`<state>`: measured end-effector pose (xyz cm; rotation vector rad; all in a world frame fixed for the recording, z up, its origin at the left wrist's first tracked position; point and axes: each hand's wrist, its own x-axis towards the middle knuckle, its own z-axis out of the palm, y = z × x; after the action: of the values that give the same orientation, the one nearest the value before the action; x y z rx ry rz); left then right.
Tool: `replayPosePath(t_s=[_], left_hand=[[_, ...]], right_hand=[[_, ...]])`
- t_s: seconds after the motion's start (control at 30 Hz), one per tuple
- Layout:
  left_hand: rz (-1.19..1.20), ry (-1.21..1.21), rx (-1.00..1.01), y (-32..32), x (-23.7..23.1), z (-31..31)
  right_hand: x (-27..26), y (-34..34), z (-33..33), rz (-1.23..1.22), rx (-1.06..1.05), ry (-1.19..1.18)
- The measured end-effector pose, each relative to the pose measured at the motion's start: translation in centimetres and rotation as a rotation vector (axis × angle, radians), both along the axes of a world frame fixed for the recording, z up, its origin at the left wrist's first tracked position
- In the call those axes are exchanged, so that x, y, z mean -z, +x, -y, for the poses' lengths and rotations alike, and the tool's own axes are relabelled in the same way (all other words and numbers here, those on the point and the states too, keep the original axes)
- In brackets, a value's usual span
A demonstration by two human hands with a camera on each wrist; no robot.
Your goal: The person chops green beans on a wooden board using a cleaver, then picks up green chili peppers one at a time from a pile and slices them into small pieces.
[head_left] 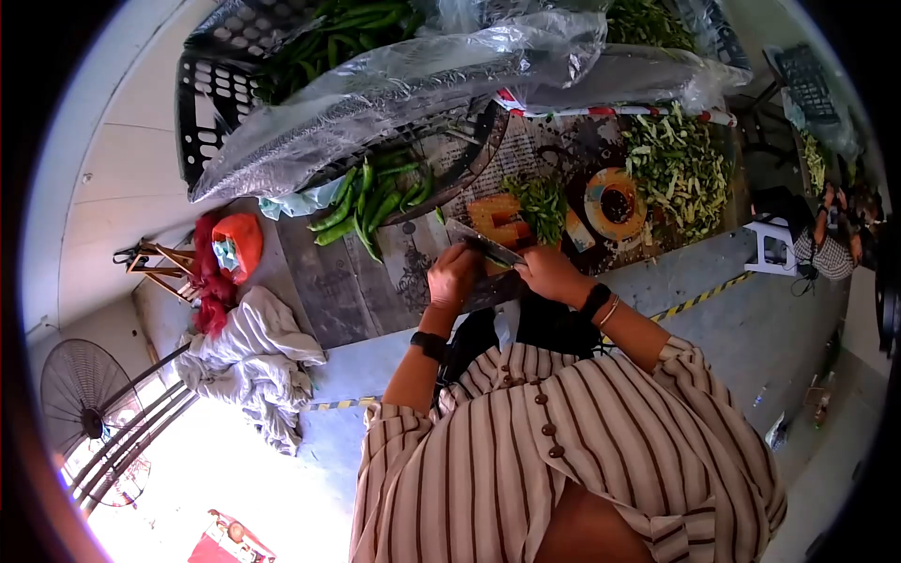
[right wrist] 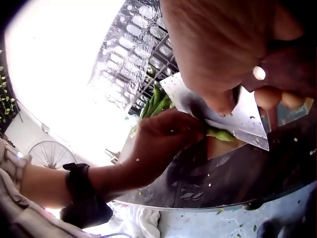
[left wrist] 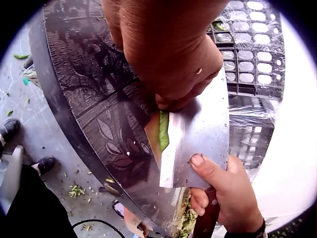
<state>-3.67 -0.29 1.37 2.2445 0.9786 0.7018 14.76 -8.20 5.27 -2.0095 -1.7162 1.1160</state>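
In the head view my left hand (head_left: 452, 277) and right hand (head_left: 558, 275) meet close together near the table's front edge. My right hand grips a wide-bladed cleaver (left wrist: 198, 134) by its dark wooden handle, the thumb lying on the blade. Between the fingertips of my left hand is a green chili pepper (left wrist: 163, 131), pinched at one end and lying along the cleaver's edge. The same pepper (right wrist: 220, 134) pokes out past the left fingers in the right wrist view. Whole green peppers (head_left: 371, 206) lie to the left, while a small pile of cut green pieces (head_left: 540, 206) sits just beyond the right hand.
A larger heap of pale green cut pieces (head_left: 680, 178) covers the table's right side. At the back stand plastic-lined black crates (head_left: 202, 117) with more peppers. To the left are a red bag (head_left: 239, 246), white cloth (head_left: 253, 357) and a fan (head_left: 89, 413). A white stool (head_left: 771, 246) stands at right.
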Motion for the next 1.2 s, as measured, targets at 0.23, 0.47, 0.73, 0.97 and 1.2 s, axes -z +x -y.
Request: replayPosePath(t_s=[0.23, 0.47, 0.73, 0.97, 1.2], left_hand=[[0.024, 0.0, 0.013, 0.0, 0.0, -0.1], [0.009, 0.037, 0.022, 0.1, -0.2, -0.2], [0.014, 0.077, 0.006, 0.3, 0.1, -0.1], [-0.023, 0.026, 0.017, 0.2, -0.1, -0.1], [0.019, 0.071, 0.022, 0.5, 0.0, 0.0]], right_hand=[[-0.4, 0.1, -0.5, 0.01, -0.016, -0.053], [-0.6, -0.1, -0.6, 0.002, -0.01, -0.047], [-0.6, -0.7, -0.5, 0.048, 0.024, -0.026], [0.9, -2.7, -2.1, 0.001, 0.122, 0.032], [3.7, -3.0, -2.3, -0.04, 0.278, 0.223]])
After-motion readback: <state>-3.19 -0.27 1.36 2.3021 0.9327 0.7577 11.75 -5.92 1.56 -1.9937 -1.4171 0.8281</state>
